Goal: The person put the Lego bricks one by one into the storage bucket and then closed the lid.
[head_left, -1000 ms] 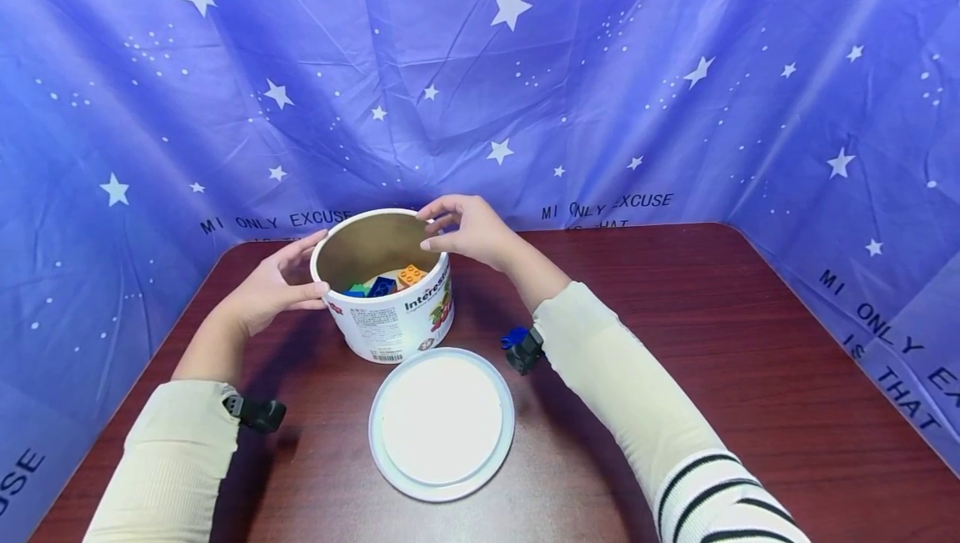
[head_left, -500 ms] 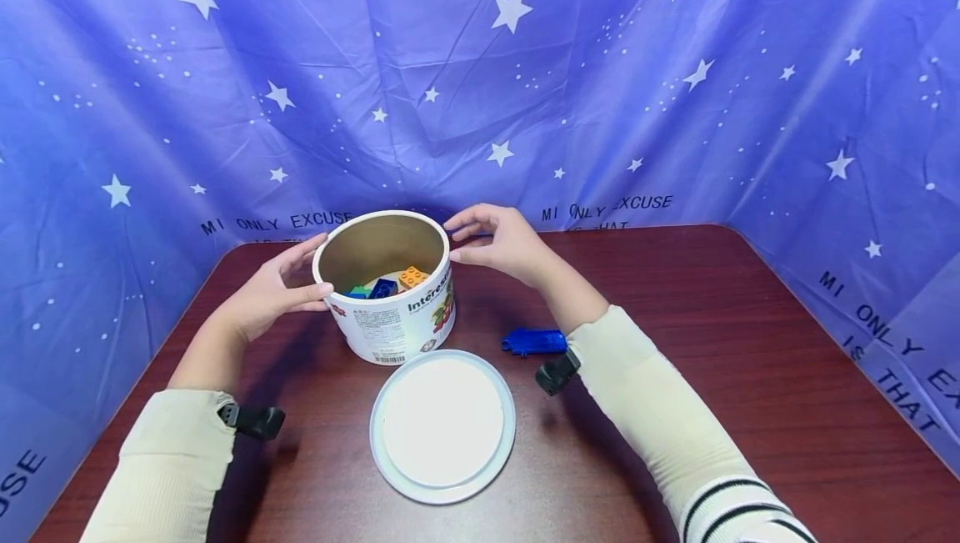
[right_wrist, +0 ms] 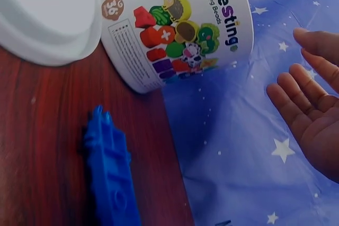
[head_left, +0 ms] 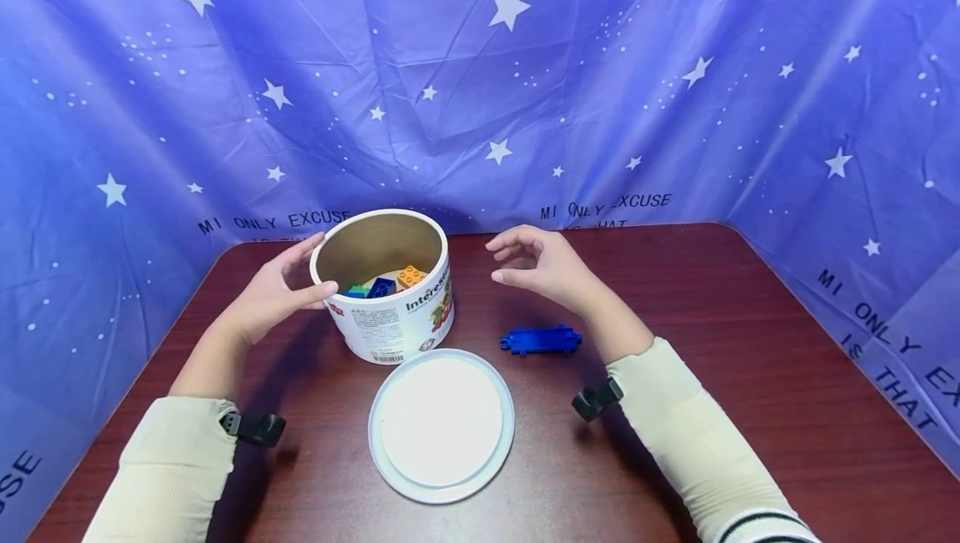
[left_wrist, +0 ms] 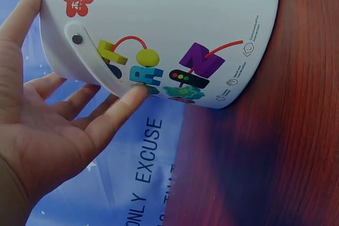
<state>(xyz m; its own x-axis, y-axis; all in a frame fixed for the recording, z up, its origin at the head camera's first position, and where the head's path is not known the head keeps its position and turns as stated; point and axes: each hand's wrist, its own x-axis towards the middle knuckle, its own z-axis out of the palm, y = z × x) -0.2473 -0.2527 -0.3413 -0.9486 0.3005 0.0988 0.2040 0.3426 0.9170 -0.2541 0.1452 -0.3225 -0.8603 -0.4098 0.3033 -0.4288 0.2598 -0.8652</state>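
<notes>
A white printed bucket [head_left: 390, 330] stands upright and uncovered, with several toy building blocks [head_left: 381, 288] inside it. My left hand [head_left: 273, 289] rests against its left side, thumb at the near rim and fingers spread along the outside. The left wrist view shows a fingertip on the bucket's white carrying handle [left_wrist: 87, 56]. Apart from the bucket, on its right, my right hand [head_left: 551, 268] hovers with loosely bent fingers and holds nothing. Below that hand, a long blue plastic toy base [head_left: 540, 340] with hitch-like ends lies on the table.
A round white lid [head_left: 442, 422] lies flat in front of the bucket, close to its base. The dark red wooden table [head_left: 750, 359] ends at the back against a blue star-patterned curtain [head_left: 450, 42].
My right hand has left the bucket's right rim and moved right and toward me. The blue base beneath that arm has come into full view. The left hand stays at the bucket.
</notes>
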